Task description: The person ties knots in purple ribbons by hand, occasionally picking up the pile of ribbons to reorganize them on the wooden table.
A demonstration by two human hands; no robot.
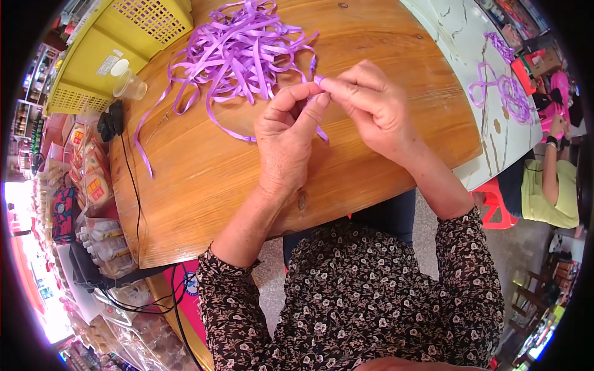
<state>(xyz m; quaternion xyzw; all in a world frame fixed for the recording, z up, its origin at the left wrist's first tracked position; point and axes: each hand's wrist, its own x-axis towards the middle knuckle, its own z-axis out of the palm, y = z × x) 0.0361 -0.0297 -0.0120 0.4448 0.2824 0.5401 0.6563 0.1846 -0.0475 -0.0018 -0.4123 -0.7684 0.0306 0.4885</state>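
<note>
A loose heap of purple ribbon straps (pixel 238 52) lies on the wooden table at the far side, with ends trailing left and toward me. My left hand (pixel 288 127) and my right hand (pixel 371 108) meet just in front of the heap, fingertips almost touching. Both pinch a purple strap (pixel 319 80), whose bit of ribbon shows between the fingertips. Another length of it hangs below, near the left thumb. The fingers hide most of the held part, so its exact fastening cannot be made out.
A yellow plastic crate (pixel 105 55) stands at the far left, beside a clear plastic cup (pixel 130 85). A black cable (pixel 129 161) crosses the table's left side. More purple straps (pixel 510 99) lie on the white marbled table (pixel 464 43) at right, where another person (pixel 550 185) sits.
</note>
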